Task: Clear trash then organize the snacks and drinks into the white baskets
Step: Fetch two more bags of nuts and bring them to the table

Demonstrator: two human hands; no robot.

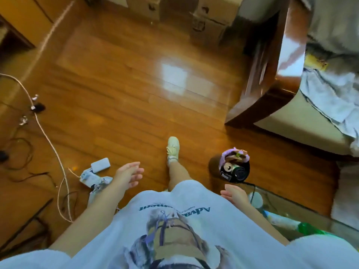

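A: One trash bin (229, 167) on the wooden floor (120, 90), small and round, dark-sided, lined with a purple bag. It stands just right of the person's forward foot, near the corner of a glass desk (291, 206).

B: Contents?

A: One drink can (227, 167) lying end-up, silver top showing, green side. One dark wrapper with a white label beside it. Brownish scraps at the far rim, too blurred to name.

B: Hands?

A: Two, both bare, both holding nothing. Left hand (128, 174) out over the floor, fingers spread and relaxed. Right hand (234, 194) low by the desk corner, fingers straight, close to the bin but apart from it.

B: Anything else countable?

A: One pale shoe (172, 147) in view. Two cardboard boxes (211, 18) stacked at the far wall. One white cable (48, 140) trailing across the floor at left, with one grey adapter (100, 165) near it. Green packaging under the glass, unclear.
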